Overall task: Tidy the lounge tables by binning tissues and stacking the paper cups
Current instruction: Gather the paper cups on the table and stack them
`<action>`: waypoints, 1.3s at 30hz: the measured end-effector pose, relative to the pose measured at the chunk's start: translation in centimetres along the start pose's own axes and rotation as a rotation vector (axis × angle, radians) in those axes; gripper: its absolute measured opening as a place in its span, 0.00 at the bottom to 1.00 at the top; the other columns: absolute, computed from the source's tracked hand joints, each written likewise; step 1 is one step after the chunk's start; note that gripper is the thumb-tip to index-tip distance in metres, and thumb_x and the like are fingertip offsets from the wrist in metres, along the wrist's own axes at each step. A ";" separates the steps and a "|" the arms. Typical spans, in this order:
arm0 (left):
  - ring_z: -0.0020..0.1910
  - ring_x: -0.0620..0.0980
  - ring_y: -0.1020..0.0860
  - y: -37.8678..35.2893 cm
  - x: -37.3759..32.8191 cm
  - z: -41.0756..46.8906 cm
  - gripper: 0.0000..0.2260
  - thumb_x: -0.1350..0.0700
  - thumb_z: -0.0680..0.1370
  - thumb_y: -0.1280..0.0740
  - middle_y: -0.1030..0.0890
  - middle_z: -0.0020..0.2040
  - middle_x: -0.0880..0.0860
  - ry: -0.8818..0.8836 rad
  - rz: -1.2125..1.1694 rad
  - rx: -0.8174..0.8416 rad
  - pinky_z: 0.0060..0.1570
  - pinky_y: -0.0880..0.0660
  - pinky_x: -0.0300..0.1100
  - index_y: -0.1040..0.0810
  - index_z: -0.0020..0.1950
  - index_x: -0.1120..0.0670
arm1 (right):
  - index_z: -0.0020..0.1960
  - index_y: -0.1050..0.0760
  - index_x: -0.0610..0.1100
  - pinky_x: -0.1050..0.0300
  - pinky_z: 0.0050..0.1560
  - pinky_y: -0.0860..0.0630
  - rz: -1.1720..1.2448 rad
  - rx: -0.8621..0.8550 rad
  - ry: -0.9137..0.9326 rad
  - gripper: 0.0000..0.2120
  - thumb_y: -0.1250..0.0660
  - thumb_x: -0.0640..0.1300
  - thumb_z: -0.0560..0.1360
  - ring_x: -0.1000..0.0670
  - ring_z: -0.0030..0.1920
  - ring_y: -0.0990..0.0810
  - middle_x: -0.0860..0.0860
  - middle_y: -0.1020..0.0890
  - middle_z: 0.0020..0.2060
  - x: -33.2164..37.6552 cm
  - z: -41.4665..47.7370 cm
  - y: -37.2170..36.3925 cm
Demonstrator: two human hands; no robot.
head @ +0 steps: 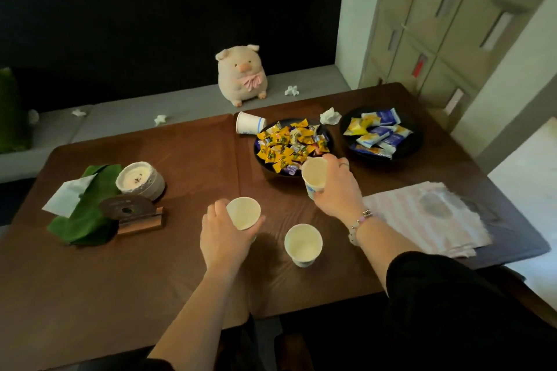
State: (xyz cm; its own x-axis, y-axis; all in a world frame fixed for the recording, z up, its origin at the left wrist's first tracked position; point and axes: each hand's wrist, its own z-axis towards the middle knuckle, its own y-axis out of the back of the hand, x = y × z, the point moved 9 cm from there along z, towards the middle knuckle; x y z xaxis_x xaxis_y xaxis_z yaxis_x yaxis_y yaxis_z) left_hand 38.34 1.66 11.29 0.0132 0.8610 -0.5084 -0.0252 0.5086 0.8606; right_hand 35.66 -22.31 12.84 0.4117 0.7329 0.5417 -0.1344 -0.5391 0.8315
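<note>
Cups are the main thing going on, four of them on the table [150, 274]. Left hand [224, 238] has its fingers wrapped around one cup [243, 213], tipped so the mouth faces up at the camera. Right hand [337, 187] is clamped on a second cup [314, 175] right at the edge of the candy bowl [265, 167], also tilted, looks like it's being lifted clear. A third cup [303, 245] stands upright between the two hands, probably the base for the stack. Fourth cup [250, 122] lies on its side behind the candy bowl, untouched.

Holding one in each hand makes sense if the plan is to nest them straight into each other.

Tissues aren't dealt with yet: one crumpled tissue [330, 116] sits between the candy bowl and the snack bowl [413, 144], and a few more wads [291, 90] are scattered on the grey bench [126, 117] near the plush pig [241, 75]. No bin in view.
</note>
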 end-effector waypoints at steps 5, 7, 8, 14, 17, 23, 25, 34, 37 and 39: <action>0.62 0.53 0.29 -3.7 -1.4 2.2 0.34 0.43 0.69 0.26 0.29 0.63 0.53 -0.052 -0.086 0.125 0.58 0.29 0.46 0.34 0.68 0.56 | 0.71 0.42 0.45 0.51 0.57 0.26 -0.028 0.111 -0.049 0.33 0.28 0.42 0.71 0.41 0.60 0.25 0.42 0.34 0.65 -3.4 0.4 -2.9; 0.64 0.53 0.29 -4.9 -1.4 2.7 0.35 0.44 0.69 0.26 0.30 0.65 0.53 -0.058 -0.094 0.171 0.61 0.30 0.46 0.35 0.69 0.56 | 0.71 0.43 0.45 0.52 0.58 0.26 -0.011 0.148 -0.051 0.34 0.29 0.41 0.71 0.42 0.62 0.25 0.43 0.35 0.67 -3.8 0.2 -4.5; 0.64 0.53 0.29 -5.4 -1.3 2.8 0.35 0.45 0.69 0.26 0.30 0.65 0.53 -0.053 -0.105 0.191 0.61 0.30 0.46 0.35 0.70 0.56 | 0.72 0.43 0.46 0.53 0.58 0.26 0.003 0.154 -0.052 0.35 0.29 0.41 0.71 0.42 0.62 0.26 0.43 0.35 0.68 -3.9 0.1 -5.0; 0.64 0.53 0.30 -7.5 -1.6 2.8 0.35 0.47 0.69 0.25 0.32 0.66 0.53 -0.061 -0.118 0.264 0.62 0.30 0.47 0.37 0.71 0.55 | 0.72 0.42 0.47 0.53 0.57 0.27 0.040 0.131 -0.052 0.35 0.28 0.41 0.71 0.42 0.62 0.27 0.43 0.35 0.68 -4.3 0.8 -5.6; 0.65 0.52 0.30 -7.8 -1.8 2.8 0.35 0.47 0.70 0.25 0.32 0.67 0.53 -0.058 -0.126 0.266 0.63 0.30 0.48 0.37 0.71 0.55 | 0.72 0.43 0.47 0.52 0.57 0.26 0.031 0.125 -0.050 0.35 0.28 0.41 0.71 0.42 0.62 0.26 0.44 0.35 0.68 -4.4 0.8 -5.8; 0.70 0.54 0.33 -8.2 -1.9 2.9 0.42 0.49 0.69 0.25 0.35 0.71 0.55 -0.062 -0.079 0.303 0.66 0.32 0.48 0.44 0.75 0.56 | 0.77 0.53 0.49 0.51 0.62 0.27 0.026 0.153 -0.062 0.44 0.29 0.37 0.71 0.44 0.66 0.27 0.44 0.37 0.71 -4.8 0.5 -6.2; 0.72 0.54 0.36 -8.3 -1.8 2.7 0.47 0.49 0.68 0.24 0.38 0.74 0.54 -0.045 -0.078 0.348 0.68 0.33 0.50 0.50 0.77 0.55 | 0.78 0.58 0.51 0.53 0.63 0.27 0.041 0.160 -0.078 0.49 0.28 0.35 0.71 0.46 0.66 0.27 0.45 0.38 0.72 -5.0 0.2 -6.0; 0.74 0.55 0.40 -7.2 -2.1 2.7 0.51 0.50 0.66 0.23 0.42 0.75 0.54 -0.154 0.014 0.402 0.70 0.37 0.51 0.52 0.78 0.53 | 0.77 0.53 0.48 0.57 0.60 0.27 0.056 -0.050 -0.174 0.42 0.32 0.35 0.72 0.47 0.69 0.33 0.46 0.41 0.73 -6.7 -3.0 -2.5; 0.72 0.55 0.37 -6.9 -2.9 2.7 0.46 0.47 0.67 0.24 0.38 0.73 0.53 -0.173 0.001 0.380 0.68 0.34 0.52 0.47 0.77 0.54 | 0.77 0.51 0.47 0.56 0.61 0.27 0.072 -0.077 -0.184 0.40 0.32 0.37 0.73 0.47 0.70 0.34 0.46 0.40 0.73 -6.5 -3.1 -1.9; 0.71 0.55 0.35 -6.7 -3.4 2.6 0.44 0.46 0.68 0.25 0.37 0.72 0.53 -0.194 0.019 0.374 0.68 0.33 0.52 0.46 0.77 0.54 | 0.77 0.51 0.47 0.55 0.60 0.26 0.058 -0.067 -0.164 0.40 0.30 0.39 0.73 0.47 0.70 0.33 0.46 0.39 0.72 -5.9 -2.7 -1.8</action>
State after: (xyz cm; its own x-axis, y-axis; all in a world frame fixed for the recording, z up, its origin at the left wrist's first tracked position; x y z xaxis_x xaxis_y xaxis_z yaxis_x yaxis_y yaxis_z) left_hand 41.07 -4.68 7.28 0.2048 0.8363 -0.5086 0.3367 0.4277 0.8388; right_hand 31.07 -24.50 8.47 0.5420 0.6209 0.5663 -0.2195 -0.5459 0.8086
